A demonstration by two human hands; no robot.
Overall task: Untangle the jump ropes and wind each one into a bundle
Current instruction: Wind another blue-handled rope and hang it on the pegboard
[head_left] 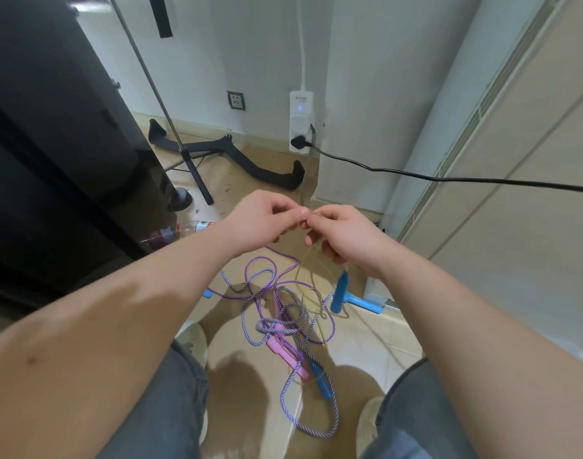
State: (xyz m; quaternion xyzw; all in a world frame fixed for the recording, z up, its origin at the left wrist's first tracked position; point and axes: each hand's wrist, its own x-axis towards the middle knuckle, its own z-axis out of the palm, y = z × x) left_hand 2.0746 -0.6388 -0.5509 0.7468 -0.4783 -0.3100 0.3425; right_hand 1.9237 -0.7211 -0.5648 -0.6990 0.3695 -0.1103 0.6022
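A tangle of jump ropes lies on the tiled floor between my knees: a thin purple rope [260,270] with pink handles [285,354], a blue-and-white braided rope [311,422] and a thin clear yellowish rope [311,276]. My left hand [262,221] and my right hand [341,233] are raised above the pile, fingertips meeting, both pinching the clear rope. One blue handle [339,293] hangs below my right hand. Another blue handle [320,380] lies in the tangle. Where the purple rope ends under my left hand is hidden.
A black stand base [260,164] and a tripod leg [197,175] lie near the wall. A white power strip [300,120] hangs on the wall with a black cable [449,178] running right. A plastic bottle [184,230] lies left. A cabinet stands at right.
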